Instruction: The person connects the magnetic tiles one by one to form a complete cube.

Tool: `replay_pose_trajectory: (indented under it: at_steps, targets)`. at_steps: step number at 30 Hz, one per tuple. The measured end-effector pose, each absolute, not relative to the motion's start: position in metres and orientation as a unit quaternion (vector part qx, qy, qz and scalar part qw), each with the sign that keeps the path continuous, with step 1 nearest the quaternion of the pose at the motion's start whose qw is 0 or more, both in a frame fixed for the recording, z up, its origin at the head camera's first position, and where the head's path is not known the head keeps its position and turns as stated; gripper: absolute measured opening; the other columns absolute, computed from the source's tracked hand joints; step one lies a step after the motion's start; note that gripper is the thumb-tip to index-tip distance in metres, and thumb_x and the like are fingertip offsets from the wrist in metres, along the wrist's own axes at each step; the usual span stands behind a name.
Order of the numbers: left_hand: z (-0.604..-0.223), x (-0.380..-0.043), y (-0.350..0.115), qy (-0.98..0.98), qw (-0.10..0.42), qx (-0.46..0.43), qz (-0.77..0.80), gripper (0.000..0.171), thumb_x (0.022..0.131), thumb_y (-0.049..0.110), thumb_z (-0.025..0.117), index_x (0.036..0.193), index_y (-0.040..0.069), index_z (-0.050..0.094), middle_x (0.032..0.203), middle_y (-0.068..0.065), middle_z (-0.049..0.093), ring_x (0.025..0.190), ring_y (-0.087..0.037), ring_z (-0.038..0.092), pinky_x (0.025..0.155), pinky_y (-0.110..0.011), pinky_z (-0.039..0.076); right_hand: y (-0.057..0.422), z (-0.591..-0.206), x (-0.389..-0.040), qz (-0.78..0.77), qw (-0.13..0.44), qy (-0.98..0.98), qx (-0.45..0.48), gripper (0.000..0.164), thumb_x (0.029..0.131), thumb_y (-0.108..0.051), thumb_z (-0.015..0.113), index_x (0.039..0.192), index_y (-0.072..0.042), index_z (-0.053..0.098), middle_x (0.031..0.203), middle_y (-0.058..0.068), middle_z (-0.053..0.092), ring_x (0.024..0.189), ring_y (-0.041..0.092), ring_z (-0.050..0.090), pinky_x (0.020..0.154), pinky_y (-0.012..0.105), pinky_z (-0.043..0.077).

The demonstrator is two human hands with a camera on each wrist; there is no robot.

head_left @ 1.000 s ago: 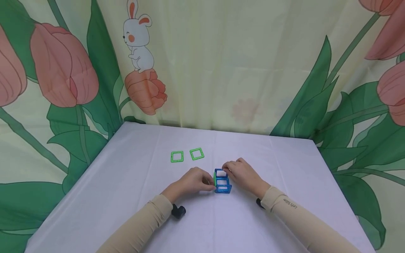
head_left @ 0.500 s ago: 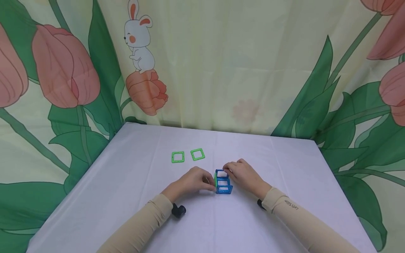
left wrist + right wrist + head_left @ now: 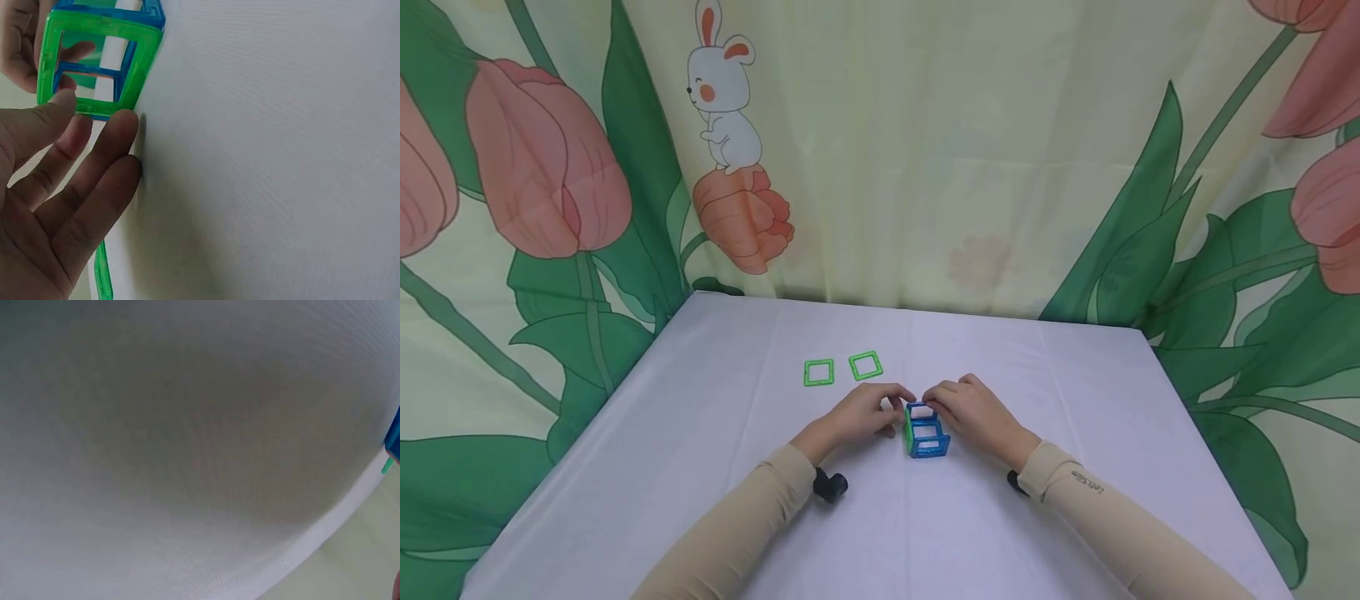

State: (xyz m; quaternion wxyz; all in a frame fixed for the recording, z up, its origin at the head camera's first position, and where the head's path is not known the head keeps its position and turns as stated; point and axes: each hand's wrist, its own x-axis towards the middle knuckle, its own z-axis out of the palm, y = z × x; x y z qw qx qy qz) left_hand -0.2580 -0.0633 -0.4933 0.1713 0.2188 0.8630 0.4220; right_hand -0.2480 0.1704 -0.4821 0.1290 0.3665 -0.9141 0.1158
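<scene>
A small open box of square magnetic tiles stands on the table, with blue tiles (image 3: 929,455) and one upright green tile (image 3: 909,435) on its left side. In the left wrist view the green tile (image 3: 100,25) fills the upper left, blue frames behind it. My left hand (image 3: 867,412) pinches the far left corner of the box between thumb and index finger, other fingers spread loosely below. My right hand (image 3: 976,412) pinches the upper edge of the back blue tile; its fingertips are partly hidden. Only a blue corner (image 3: 394,439) shows at the right wrist view's edge.
Two loose green square tiles lie flat farther back, a left one (image 3: 819,383) and a right one (image 3: 869,376). A white cloth covers the table (image 3: 700,433). A printed curtain (image 3: 887,167) hangs behind its far edge.
My left hand has moved from the near left side of the box to its far left corner, uncovering the green side tile. The right hand holds its place.
</scene>
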Motion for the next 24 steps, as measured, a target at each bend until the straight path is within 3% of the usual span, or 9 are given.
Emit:
replay_pose_trajectory:
  at_steps: [11,24]
  targets:
    - [-0.492,-0.257,-0.064,0.865,0.173,0.209,0.421,0.019,0.088,0.016,0.069,0.107,0.020,0.070,0.093,0.006,0.063,0.070,-0.012,0.068,0.063,-0.025,0.054,0.168,-0.480,-0.251,0.116,0.151,-0.912,0.364,0.019,0.090,-0.022,0.067,0.110,-0.022,0.068,0.102,-0.011,0.069,0.091,0.002,0.061,0.083,0.030,0.044]
    - [-0.489,-0.245,-0.068,0.908,0.113,0.220,0.340,0.017,0.082,0.027,0.075,0.099,0.023,0.076,0.084,0.017,0.068,0.069,-0.005,0.057,0.062,-0.022,0.047,0.174,-0.475,-0.254,0.128,0.154,-0.921,0.334,0.019,0.092,-0.024,0.064,0.111,-0.022,0.067,0.104,-0.008,0.069,0.094,0.007,0.064,0.084,0.032,0.045]
